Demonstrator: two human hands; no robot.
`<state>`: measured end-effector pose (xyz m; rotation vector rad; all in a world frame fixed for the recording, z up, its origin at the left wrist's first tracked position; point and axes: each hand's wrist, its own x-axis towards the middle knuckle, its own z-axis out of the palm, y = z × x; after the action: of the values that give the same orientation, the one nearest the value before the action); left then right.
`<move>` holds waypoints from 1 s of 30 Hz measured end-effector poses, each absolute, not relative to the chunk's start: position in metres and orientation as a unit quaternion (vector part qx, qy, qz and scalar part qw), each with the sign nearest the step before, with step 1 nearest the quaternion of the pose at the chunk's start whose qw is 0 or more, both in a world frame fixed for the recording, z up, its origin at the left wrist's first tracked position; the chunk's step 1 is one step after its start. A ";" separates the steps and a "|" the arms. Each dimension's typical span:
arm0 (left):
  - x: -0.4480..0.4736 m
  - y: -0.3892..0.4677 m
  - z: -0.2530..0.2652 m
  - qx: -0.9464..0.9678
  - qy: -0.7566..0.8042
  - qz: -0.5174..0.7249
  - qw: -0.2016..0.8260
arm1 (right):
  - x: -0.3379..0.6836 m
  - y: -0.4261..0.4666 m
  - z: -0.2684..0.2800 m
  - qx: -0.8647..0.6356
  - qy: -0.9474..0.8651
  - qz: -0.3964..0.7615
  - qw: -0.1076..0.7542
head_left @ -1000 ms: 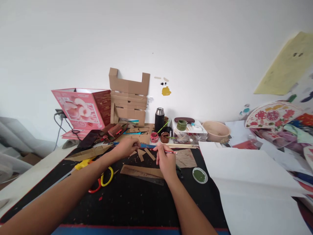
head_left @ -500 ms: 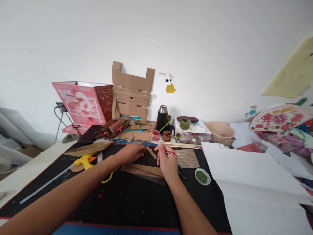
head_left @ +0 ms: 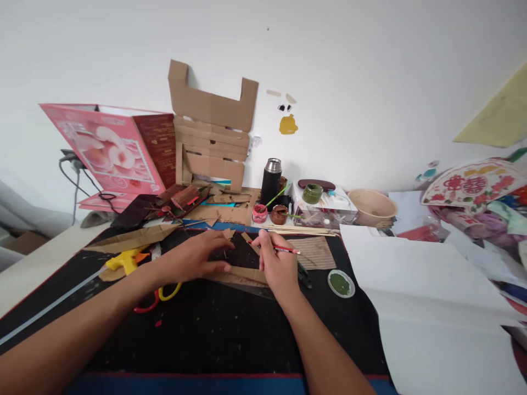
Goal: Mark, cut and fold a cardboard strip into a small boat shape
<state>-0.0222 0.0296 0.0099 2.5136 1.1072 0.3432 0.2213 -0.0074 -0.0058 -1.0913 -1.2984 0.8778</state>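
Observation:
My right hand (head_left: 276, 264) is closed around a red pencil (head_left: 288, 250), whose rear end points right. Just left of its fingertips lies a narrow cardboard strip (head_left: 250, 242) on the black mat (head_left: 197, 340). My left hand (head_left: 200, 253) has its thumb and fingers apart, palm down. Its thumb tip reaches the left part of a longer cardboard piece (head_left: 249, 275), and its fingers are near a small cardboard scrap (head_left: 229, 234). Scissors with yellow and red handles (head_left: 169, 292) lie partly hidden under my left forearm. To the right is a ribbed cardboard piece (head_left: 315, 253).
A yellow glue gun (head_left: 127, 260) lies left of my left forearm. A lid of green paint (head_left: 340, 283) sits at right, beside white paper (head_left: 411, 312). Behind stand a black flask (head_left: 270, 184), paint jars (head_left: 280, 214), a beige bowl (head_left: 373, 206) and a pink box (head_left: 119, 148).
My left hand has shifted left and toward me, spreading its thumb from its fingers and uncovering a small cardboard scrap. My right hand keeps the pencil. The camera view has tilted slightly.

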 end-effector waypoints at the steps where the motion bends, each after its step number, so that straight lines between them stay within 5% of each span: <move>1: -0.025 0.023 0.009 0.898 0.382 0.113 0.187 | 0.221 -0.008 -0.007 -0.469 -0.563 0.367 0.573; 30: -0.036 0.006 -0.024 0.909 0.390 0.120 0.088 | 0.222 -0.009 -0.017 -0.507 -0.618 0.310 0.514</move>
<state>-0.0363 0.0060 -0.0241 2.7048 1.1614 0.3576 0.2218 -0.0092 -0.0165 -1.2187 -1.4865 0.7459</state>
